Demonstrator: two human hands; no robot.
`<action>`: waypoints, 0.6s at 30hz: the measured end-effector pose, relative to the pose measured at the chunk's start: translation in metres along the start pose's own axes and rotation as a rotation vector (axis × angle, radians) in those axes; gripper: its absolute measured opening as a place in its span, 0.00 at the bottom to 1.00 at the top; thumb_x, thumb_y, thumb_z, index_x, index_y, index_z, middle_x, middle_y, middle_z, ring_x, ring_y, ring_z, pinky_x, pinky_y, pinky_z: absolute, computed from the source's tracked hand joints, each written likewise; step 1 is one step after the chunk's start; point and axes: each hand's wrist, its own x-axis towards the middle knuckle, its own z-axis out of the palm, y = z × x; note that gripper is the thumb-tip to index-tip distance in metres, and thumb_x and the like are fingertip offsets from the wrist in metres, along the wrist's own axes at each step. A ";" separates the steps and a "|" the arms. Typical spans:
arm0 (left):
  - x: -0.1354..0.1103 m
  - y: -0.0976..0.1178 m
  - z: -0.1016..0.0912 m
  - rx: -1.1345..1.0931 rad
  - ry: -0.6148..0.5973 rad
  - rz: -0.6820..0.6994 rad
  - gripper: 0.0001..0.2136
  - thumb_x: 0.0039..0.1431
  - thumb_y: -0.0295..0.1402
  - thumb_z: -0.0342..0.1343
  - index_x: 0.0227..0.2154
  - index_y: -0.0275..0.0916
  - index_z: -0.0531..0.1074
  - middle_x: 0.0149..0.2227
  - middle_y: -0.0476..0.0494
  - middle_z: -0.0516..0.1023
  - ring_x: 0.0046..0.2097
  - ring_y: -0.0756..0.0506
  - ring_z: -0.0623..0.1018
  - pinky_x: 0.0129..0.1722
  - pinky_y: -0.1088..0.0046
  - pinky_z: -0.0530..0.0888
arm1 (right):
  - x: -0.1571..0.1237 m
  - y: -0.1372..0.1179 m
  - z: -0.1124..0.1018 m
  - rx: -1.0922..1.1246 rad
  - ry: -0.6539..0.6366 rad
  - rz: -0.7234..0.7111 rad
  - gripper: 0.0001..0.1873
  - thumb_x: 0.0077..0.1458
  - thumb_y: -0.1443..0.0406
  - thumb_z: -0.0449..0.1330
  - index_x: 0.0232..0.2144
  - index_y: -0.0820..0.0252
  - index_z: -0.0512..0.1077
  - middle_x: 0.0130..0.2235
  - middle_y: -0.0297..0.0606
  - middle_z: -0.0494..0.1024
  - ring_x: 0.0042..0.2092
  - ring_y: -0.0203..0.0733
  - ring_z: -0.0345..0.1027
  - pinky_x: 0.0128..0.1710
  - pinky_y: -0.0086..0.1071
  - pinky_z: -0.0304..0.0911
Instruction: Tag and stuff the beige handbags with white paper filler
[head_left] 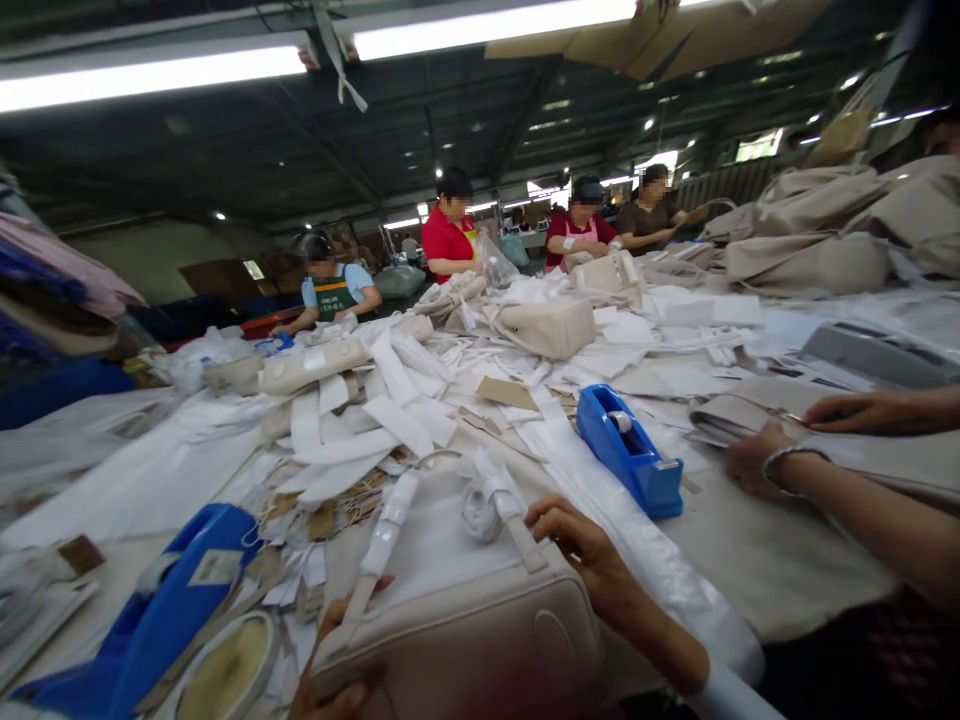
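A beige leather handbag (450,640) lies at the bottom centre of the view, close to me, with white-wrapped handles (386,535) and crumpled white tissue (480,510) at its top. My left hand (334,665) grips the bag's lower left side, partly cut off by the frame edge. My right hand (592,565) curls over the bag's top right edge, next to one wrapped handle. A long white plastic sheet (637,520) runs beside my right hand. The bag's underside is out of view.
A blue tape dispenser (628,450) stands right of the bag, and another blue dispenser (165,600) lies at lower left. White strips and more beige bags cover the long table (795,560). A co-worker's braceleted hands (765,460) work at right; others stand across the table.
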 end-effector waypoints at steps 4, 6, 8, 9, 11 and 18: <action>-0.006 0.008 0.002 -0.049 -0.102 -0.028 0.34 0.37 0.49 0.68 0.50 0.43 0.71 0.49 0.44 0.76 0.47 0.35 0.74 0.42 0.67 0.72 | 0.000 -0.007 -0.002 0.059 -0.044 0.125 0.03 0.52 0.66 0.59 0.27 0.57 0.68 0.38 0.37 0.72 0.41 0.42 0.67 0.39 0.32 0.63; -0.008 0.010 0.001 -0.061 -0.137 -0.027 0.32 0.40 0.48 0.67 0.50 0.42 0.71 0.45 0.43 0.77 0.47 0.35 0.74 0.41 0.68 0.71 | -0.002 -0.010 -0.009 0.080 -0.112 0.231 0.05 0.52 0.62 0.59 0.29 0.57 0.70 0.40 0.38 0.74 0.43 0.45 0.69 0.41 0.34 0.65; -0.009 0.009 0.001 -0.083 -0.121 -0.029 0.30 0.40 0.47 0.67 0.47 0.41 0.72 0.44 0.43 0.77 0.48 0.35 0.74 0.41 0.68 0.71 | -0.007 -0.010 -0.018 0.056 -0.179 0.337 0.14 0.55 0.55 0.55 0.36 0.56 0.74 0.42 0.41 0.76 0.45 0.49 0.71 0.44 0.38 0.67; -0.010 0.008 0.000 -0.092 -0.110 -0.034 0.29 0.39 0.47 0.68 0.46 0.41 0.73 0.43 0.43 0.78 0.47 0.36 0.74 0.42 0.68 0.70 | -0.009 -0.009 -0.023 0.026 -0.194 0.370 0.20 0.57 0.51 0.52 0.41 0.56 0.75 0.44 0.42 0.77 0.47 0.52 0.71 0.45 0.41 0.67; -0.009 0.005 0.001 -0.099 -0.100 -0.035 0.29 0.38 0.48 0.68 0.45 0.39 0.74 0.42 0.42 0.78 0.46 0.36 0.75 0.42 0.68 0.70 | -0.016 -0.009 -0.027 -0.055 -0.203 0.360 0.29 0.56 0.47 0.50 0.51 0.55 0.73 0.50 0.44 0.76 0.53 0.56 0.69 0.49 0.45 0.66; -0.007 -0.006 0.003 -0.052 -0.018 -0.016 0.28 0.45 0.54 0.63 0.44 0.38 0.74 0.38 0.43 0.77 0.42 0.39 0.74 0.41 0.69 0.69 | -0.033 -0.010 0.002 -0.410 -0.028 0.241 0.38 0.52 0.54 0.61 0.63 0.51 0.57 0.58 0.42 0.68 0.60 0.55 0.60 0.58 0.45 0.59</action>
